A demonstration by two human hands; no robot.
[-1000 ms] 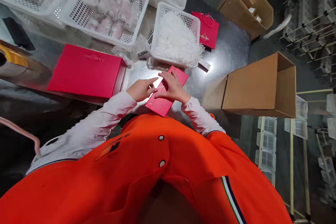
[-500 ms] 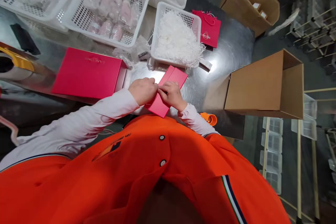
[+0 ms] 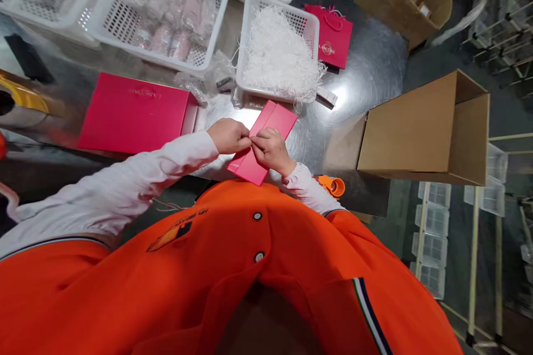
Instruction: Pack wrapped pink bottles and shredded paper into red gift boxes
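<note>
A flat, folded pink piece (image 3: 257,168), stiff paper or card with a crease along its length, lies slanted on the metal table close to my body. Whether it is a bag or a box I cannot tell. My left hand (image 3: 228,136) is closed at its left edge, thumb and fingertips pinched together. Over its middle lies my right hand (image 3: 271,150), fingers curled and pinching at the same spot. The fingertips of both hands nearly meet there, and they hide what is between them. Left of my left hand stands a closed deep-pink box (image 3: 135,113) with lettering on top.
Beyond my hands is a white basket (image 3: 241,75) of shredded paper, with red gift bags (image 3: 336,36) beside it. A basket (image 3: 212,58) of wrapped pink bottles stands farther left. Open cardboard boxes (image 3: 408,127) are at the right, a tape dispenser (image 3: 25,97) at the left.
The view has shifted slightly. Both hands stay at the same place on the pink piece; the left fingers have shifted only a little.
</note>
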